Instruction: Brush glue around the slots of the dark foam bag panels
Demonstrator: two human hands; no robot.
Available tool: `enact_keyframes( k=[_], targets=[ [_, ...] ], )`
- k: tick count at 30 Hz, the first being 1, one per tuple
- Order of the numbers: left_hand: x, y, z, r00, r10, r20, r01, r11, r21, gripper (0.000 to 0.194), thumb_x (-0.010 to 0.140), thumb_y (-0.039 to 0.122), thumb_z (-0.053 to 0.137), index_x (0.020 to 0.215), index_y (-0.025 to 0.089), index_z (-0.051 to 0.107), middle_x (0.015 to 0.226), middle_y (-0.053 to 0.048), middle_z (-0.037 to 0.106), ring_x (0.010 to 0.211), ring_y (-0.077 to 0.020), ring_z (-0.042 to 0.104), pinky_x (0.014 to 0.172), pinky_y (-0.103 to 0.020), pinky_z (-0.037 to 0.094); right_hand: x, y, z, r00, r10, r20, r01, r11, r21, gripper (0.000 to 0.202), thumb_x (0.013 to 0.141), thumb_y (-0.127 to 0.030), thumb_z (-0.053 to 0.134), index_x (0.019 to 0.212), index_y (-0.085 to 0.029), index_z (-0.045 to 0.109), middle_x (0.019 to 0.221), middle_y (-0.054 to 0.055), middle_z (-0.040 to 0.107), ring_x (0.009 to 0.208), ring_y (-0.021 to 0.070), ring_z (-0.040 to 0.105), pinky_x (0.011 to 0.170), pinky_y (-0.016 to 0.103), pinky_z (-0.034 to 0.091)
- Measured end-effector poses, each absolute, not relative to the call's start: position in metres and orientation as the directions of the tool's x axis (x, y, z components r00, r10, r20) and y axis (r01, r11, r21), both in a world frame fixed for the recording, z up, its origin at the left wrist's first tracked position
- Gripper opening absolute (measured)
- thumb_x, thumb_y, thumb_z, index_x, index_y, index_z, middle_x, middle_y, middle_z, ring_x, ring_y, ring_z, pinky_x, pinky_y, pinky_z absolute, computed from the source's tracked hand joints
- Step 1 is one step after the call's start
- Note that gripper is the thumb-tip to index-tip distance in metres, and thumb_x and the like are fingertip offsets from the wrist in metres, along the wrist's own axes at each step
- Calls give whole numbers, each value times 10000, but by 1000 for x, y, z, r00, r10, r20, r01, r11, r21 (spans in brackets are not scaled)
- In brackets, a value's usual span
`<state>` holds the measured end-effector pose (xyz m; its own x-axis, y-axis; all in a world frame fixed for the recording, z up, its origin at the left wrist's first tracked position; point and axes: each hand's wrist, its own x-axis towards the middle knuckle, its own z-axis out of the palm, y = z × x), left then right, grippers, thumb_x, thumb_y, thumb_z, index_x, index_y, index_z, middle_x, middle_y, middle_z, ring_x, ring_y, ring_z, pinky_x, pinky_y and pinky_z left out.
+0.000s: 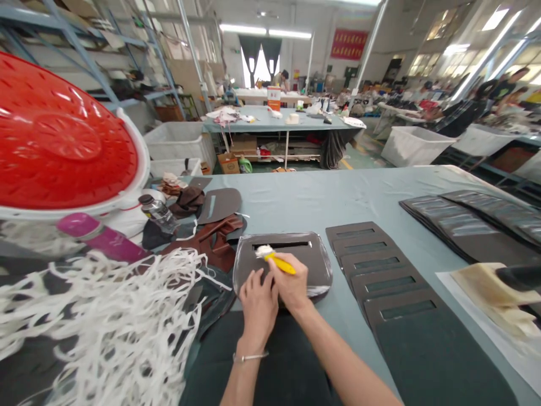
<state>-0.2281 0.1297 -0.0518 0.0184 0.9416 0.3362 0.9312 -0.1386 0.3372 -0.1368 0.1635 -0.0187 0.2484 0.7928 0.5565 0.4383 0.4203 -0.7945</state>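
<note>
Head view: gripping a yellow-handled brush with white bristles [284, 264] in a closed right hand [295, 282], tilted to reach a narrow slot [291, 245]. Resting an open left hand [258, 304], fingers slightly spread, on a rounded dark-grey panel [319, 269], likely to steady it, flat on a pale blue-green table [296, 197], beside overlapping slotted dark panels [369, 259].

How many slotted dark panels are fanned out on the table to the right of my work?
5, overlapping in one row, far to near: the farthest panel, the second panel, the middle panel, the fourth panel and the nearest panel. More may be hidden underneath.
</note>
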Motion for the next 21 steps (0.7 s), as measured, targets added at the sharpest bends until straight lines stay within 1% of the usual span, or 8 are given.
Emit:
enact_keyframes(
  k=[2, 4, 7, 10, 12, 16, 18, 21],
  targets=[
    [-222, 128, -56, 41, 944, 327, 953, -136, 272, 408, 842, 230, 485, 1242, 165, 536, 1279, -137, 545, 1244, -272, 434, 1004, -437, 361, -160, 183, -26, 182, 823, 538, 410, 434, -802, 130, 828, -293, 583, 860, -218, 684, 854, 39, 693, 765, 171, 646, 746, 270, 512],
    [-221, 128, -60, 45, 940, 338, 961, -134, 243, 401, 855, 237, 471, 1244, 167, 536, 1286, -135, 540, 1258, -274, 422, 1010, -438, 356, -147, 191, -37, 186, 837, 515, 442, 397, -804, 129, 824, -284, 575, 841, -216, 684, 839, 30, 692, 759, 167, 641, 739, 260, 501],
    [-221, 129, -62, 32, 927, 375, 963, -128, 235, 357, 896, 268, 417, 1226, 240, 551, 1302, -93, 532, 1274, -269, 404, 1008, -452, 351, -81, 187, -45, 339, 787, 516, 572, 263, -777, 164, 831, -293, 541, 806, -189, 666, 792, 36, 675, 712, 161, 619, 685, 249, 476],
    [-218, 129, -63, 10, 921, 388, 966, -109, 235, 348, 901, 268, 412, 1219, 255, 554, 1299, -88, 533, 1274, -276, 400, 1008, -472, 344, -38, 184, -37, 525, 658, 540, 665, 79, -743, 165, 816, -306, 553, 743, -185, 639, 702, 23, 639, 629, 154, 579, 645, 253, 447],
    [-217, 129, -64, 8, 922, 386, 967, -105, 232, 351, 902, 263, 409, 1224, 250, 550, 1299, -91, 533, 1276, -280, 398, 1010, -477, 342, -54, 190, -29, 502, 665, 553, 648, 135, -750, 163, 829, -301, 539, 772, -187, 640, 740, 31, 649, 666, 157, 590, 672, 254, 450],
    [-219, 130, -65, 32, 923, 383, 964, -130, 234, 334, 896, 265, 420, 1189, 211, 572, 1281, -100, 548, 1258, -279, 420, 1002, -460, 361, -134, 212, -25, 200, 778, 596, 526, 427, -735, 134, 841, -270, 537, 857, -207, 655, 823, 29, 671, 750, 152, 613, 732, 240, 461],
    [-221, 130, -66, 34, 918, 394, 960, -140, 243, 326, 889, 270, 434, 1171, 207, 584, 1265, -102, 559, 1243, -277, 436, 993, -450, 372, -145, 220, -31, 148, 801, 580, 533, 430, -729, 118, 830, -247, 541, 840, -215, 655, 800, 16, 669, 722, 145, 607, 707, 231, 456],
    [-222, 132, -67, 11, 911, 413, 954, -133, 268, 336, 882, 275, 449, 1192, 243, 574, 1273, -87, 556, 1247, -273, 432, 989, -448, 371, -100, 219, -39, 271, 787, 553, 643, 280, -713, 134, 822, -233, 514, 788, -203, 640, 764, 18, 656, 688, 146, 587, 671, 234, 436]
  ],
)
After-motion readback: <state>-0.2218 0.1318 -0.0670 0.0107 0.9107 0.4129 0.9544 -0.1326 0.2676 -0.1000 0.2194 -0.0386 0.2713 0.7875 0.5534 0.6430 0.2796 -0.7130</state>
